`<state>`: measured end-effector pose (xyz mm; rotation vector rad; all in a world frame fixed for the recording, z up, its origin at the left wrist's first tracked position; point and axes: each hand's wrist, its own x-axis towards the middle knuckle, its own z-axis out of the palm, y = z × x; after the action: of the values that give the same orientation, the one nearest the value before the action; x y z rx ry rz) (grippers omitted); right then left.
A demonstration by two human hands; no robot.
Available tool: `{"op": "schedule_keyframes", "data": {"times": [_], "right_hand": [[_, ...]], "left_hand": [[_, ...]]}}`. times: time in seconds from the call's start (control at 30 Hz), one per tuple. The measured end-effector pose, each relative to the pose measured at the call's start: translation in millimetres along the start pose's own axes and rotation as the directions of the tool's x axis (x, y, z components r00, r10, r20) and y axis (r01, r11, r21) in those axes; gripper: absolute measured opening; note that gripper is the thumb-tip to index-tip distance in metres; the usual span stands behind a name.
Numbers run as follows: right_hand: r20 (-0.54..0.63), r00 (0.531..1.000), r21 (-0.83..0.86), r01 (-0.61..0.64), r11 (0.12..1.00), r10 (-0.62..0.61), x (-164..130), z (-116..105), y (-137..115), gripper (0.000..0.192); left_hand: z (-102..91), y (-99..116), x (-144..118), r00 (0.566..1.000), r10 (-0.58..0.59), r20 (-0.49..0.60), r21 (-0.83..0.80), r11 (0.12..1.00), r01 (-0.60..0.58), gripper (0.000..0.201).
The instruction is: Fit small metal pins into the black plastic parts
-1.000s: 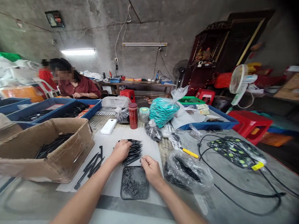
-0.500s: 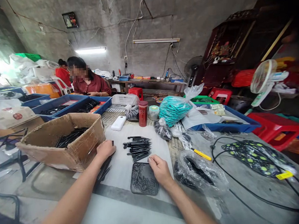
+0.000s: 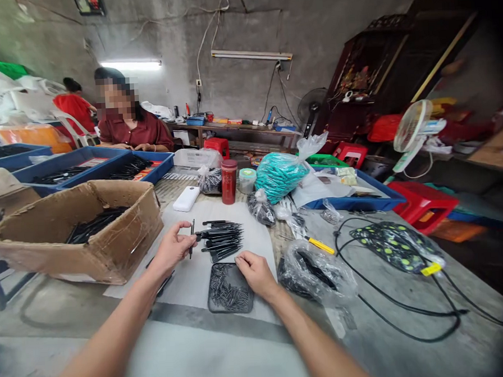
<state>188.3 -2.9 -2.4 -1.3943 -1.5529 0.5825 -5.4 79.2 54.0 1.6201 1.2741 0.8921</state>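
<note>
My left hand (image 3: 176, 247) holds a thin black stick (image 3: 192, 240) nearly upright between thumb and fingers, over the white sheet (image 3: 177, 296). Just right of it lies a pile of slim black sticks (image 3: 222, 238), wider at the left end and tapering to the right. My right hand (image 3: 256, 272) is closed in a pinch at the upper right corner of a small dark tray (image 3: 210, 309); anything in its fingertips is too small to make out. Many short dark pin-like pieces (image 3: 229, 291) lie in the tray. More black sticks lie partly hidden beneath my left forearm.
A cardboard box (image 3: 123, 248) with black sticks stands at left, blue trays (image 3: 161, 169) behind it. Beyond the sheet are a white power-bank-like block (image 3: 186, 198), a red cup (image 3: 229, 184) and a bag of teal pieces (image 3: 280, 176). A yellow cutter (image 3: 321, 245) and cables lie right. A co-worker (image 3: 134, 130) sits opposite.
My left hand has come up from beside the box toward the pile, now with a black stick in it. My right hand stays by the tray's corner. The view has shifted right.
</note>
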Motion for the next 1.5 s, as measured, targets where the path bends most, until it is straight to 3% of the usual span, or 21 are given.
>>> {"op": "schedule_keyframes", "data": {"times": [0.1, 0.27, 0.43, 0.67, 0.83, 1.17, 1.3, 1.5], "right_hand": [[0.06, 0.997, -0.106, 0.051, 0.993, -0.045, 1, -3, -3, 0.019], [0.192, 0.973, -0.324, 0.183, 0.928, -0.125, 3, -5, -3, 0.016], [0.295, 0.95, -0.555, 0.257, 0.791, -0.102, 1, 1, -3, 0.014], [0.359, 0.931, -0.686, 0.312, 0.658, -0.067, 1, 7, -8, 0.017], [0.397, 0.917, -0.715, 0.334, 0.614, -0.037, 2, 8, -11, 0.016], [0.435, 0.9, -0.713, 0.338, 0.614, 0.009, 1, 1, -18, 0.015], [0.41, 0.912, -0.637, 0.277, 0.719, 0.011, 1, -2, -15, 0.016], [0.362, 0.928, -0.4, 0.237, 0.885, -0.085, 0, -3, -10, 0.02]], "left_hand": [[13.3, -1, -11, 0.999, 0.008, 0.034, -0.138, 0.99, -0.003, 0.06], [23.5, -12, -15, 0.99, -0.034, 0.138, -0.127, 0.991, 0.052, 0.041], [21.0, -15, -17, 0.965, 0.024, 0.259, -0.097, 0.995, 0.001, 0.036], [24.8, -16, -18, 0.938, 0.02, 0.346, -0.183, 0.982, 0.046, 0.038], [28.7, -23, -16, 0.945, 0.084, 0.315, -0.144, 0.989, -0.04, 0.028], [22.3, -30, -16, 0.958, 0.232, 0.167, 0.226, 0.937, -0.267, 0.032], [21.7, -29, -18, 0.948, 0.256, 0.19, 0.304, 0.903, -0.304, 0.032], [22.2, -26, -20, 0.925, 0.319, 0.209, 0.33, 0.867, -0.373, 0.027]]}}
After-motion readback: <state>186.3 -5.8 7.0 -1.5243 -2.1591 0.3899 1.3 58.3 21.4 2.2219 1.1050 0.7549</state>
